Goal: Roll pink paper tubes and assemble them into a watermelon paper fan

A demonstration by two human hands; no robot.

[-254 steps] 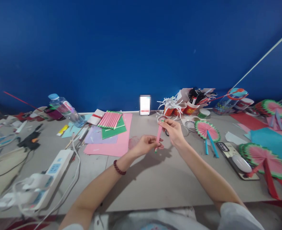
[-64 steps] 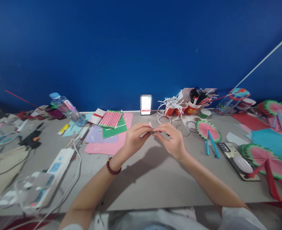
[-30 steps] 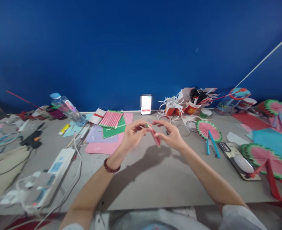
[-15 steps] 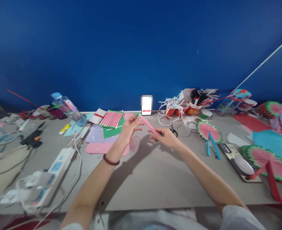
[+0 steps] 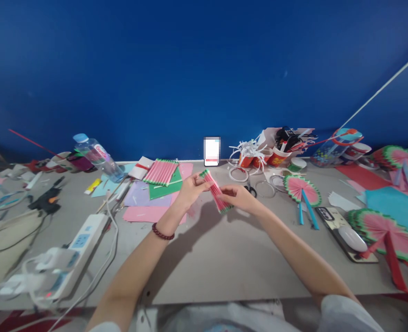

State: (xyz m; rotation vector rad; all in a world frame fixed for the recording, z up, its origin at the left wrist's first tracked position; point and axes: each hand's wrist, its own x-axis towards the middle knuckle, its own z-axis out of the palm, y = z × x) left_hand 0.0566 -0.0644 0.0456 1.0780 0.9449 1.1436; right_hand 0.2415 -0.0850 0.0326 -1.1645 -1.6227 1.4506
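Note:
Above the middle of the grey table, both my hands hold a folded pink paper strip with green ends (image 5: 215,191), pleated into a narrow bundle and tilted from upper left to lower right. My left hand (image 5: 191,190) pinches its upper end with fingers closed. My right hand (image 5: 239,198) grips the lower end, fingers closed. A dark red bead bracelet (image 5: 162,232) sits on my left wrist.
Pleated pink paper (image 5: 160,171) lies on green, purple and pink sheets (image 5: 148,213). A water bottle (image 5: 96,156), glue gun (image 5: 45,200) and power strip (image 5: 73,251) are left. Red cups (image 5: 269,157), scissors (image 5: 249,188), paper fans (image 5: 300,188) and a phone (image 5: 342,230) are right.
The strip was held upright, then brought level between close hands, then stretched out. It now shows its pleated side, with my hands closer together and slightly lower.

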